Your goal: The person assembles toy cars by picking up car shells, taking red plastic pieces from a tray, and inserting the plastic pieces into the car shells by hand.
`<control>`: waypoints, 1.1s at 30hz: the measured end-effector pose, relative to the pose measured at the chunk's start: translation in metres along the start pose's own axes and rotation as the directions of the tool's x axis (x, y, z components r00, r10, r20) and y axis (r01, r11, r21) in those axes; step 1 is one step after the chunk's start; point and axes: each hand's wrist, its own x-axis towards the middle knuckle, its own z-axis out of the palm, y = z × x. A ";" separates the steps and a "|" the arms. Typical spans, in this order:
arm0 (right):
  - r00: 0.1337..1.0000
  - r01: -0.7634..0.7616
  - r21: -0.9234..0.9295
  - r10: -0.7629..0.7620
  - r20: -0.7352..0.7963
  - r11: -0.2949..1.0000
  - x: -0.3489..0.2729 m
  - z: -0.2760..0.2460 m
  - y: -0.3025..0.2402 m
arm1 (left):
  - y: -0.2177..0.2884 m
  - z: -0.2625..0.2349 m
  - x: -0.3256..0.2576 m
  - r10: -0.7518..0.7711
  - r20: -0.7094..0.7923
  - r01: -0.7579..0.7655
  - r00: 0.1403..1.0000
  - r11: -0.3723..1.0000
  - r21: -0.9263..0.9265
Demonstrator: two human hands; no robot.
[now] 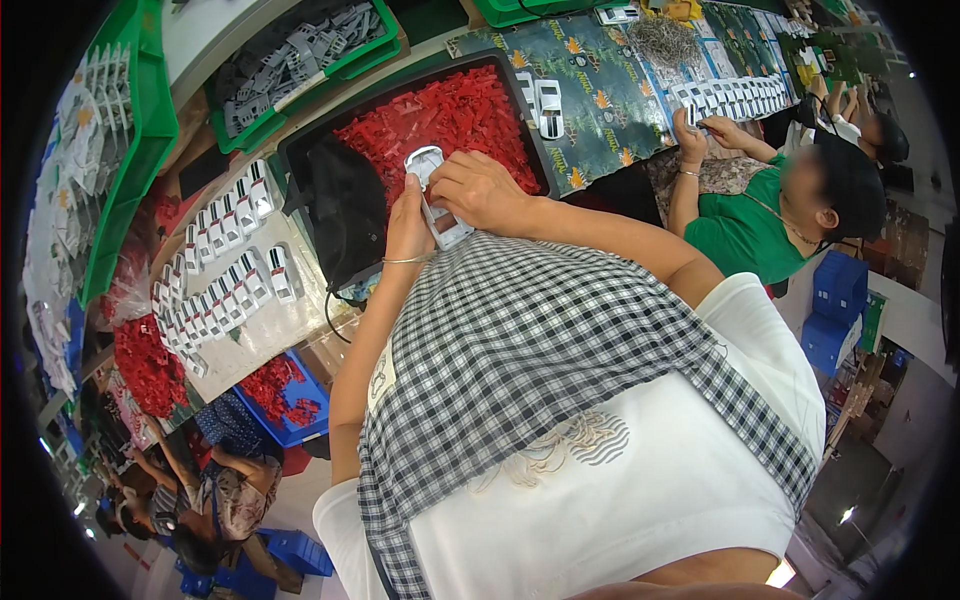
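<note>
Both hands grip one white plastic part (432, 190) over the black tray's (300, 150) near edge: left hand (408, 225) beneath, right hand (478, 190) pressing, probably seating a red piece. Next calls for firm alignment.

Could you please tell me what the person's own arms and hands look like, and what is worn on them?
Both forearms are bare, with no gloves on the left hand or right hand. A thin bracelet circles the left wrist. A short white sleeve shows at the right shoulder.
</note>
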 end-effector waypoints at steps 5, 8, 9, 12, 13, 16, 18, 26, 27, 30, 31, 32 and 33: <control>0.999 -0.030 -0.105 0.034 0.034 0.994 0.008 -0.009 -0.006 | 0.001 0.003 -0.002 0.004 -0.053 -0.005 0.999 1.000 -0.020; 0.996 -0.038 -0.088 0.031 -0.080 0.995 0.011 -0.011 -0.004 | 0.000 0.003 0.000 0.009 -0.068 -0.011 0.998 0.999 -0.035; 0.995 -0.039 -0.077 0.033 -0.089 0.996 0.012 -0.011 -0.003 | 0.001 0.003 0.000 0.007 -0.067 -0.010 0.998 0.999 -0.036; 0.991 -0.063 -0.053 0.056 -0.122 0.997 0.015 -0.015 -0.003 | 0.004 0.003 0.001 -0.003 -0.093 -0.005 0.996 0.996 -0.086; 0.986 -0.087 -0.040 0.080 -0.147 0.995 0.016 -0.017 -0.003 | 0.005 0.001 0.002 0.038 -0.066 -0.040 0.997 0.999 -0.034; 0.967 -0.180 0.020 0.181 -0.176 0.983 0.018 -0.022 -0.004 | -0.005 -0.014 0.010 0.141 -0.069 -0.131 0.988 0.983 0.132; 0.960 -0.216 0.052 0.221 -0.169 0.975 0.019 -0.025 -0.004 | -0.004 -0.010 0.012 0.234 -0.085 -0.211 0.968 0.951 0.224; 0.792 -0.538 0.632 0.590 0.154 0.557 0.018 -0.024 -0.001 | 0.004 0.003 0.006 0.315 -0.051 -0.278 0.948 0.892 0.356; 0.776 -0.575 0.601 0.602 0.188 0.555 0.019 -0.023 0.001 | 0.006 0.006 0.005 0.315 -0.043 -0.276 0.948 0.882 0.382; 0.756 -0.615 0.557 0.617 0.217 0.558 0.022 -0.026 0.002 | 0.013 0.013 0.002 0.337 -0.039 -0.283 0.941 0.843 0.457; 0.754 -0.619 0.546 0.621 0.212 0.565 0.023 -0.028 0.001 | 0.013 0.014 0.001 0.336 -0.039 -0.282 0.941 0.843 0.457; 0.754 -0.619 0.547 0.621 0.213 0.564 0.025 -0.029 0.001 | 0.015 0.014 0.000 0.346 -0.040 -0.284 0.937 0.825 0.489; 0.750 -0.630 0.525 0.623 0.221 0.572 0.027 -0.030 0.000 | 0.016 0.014 0.000 0.356 -0.040 -0.285 0.934 0.805 0.520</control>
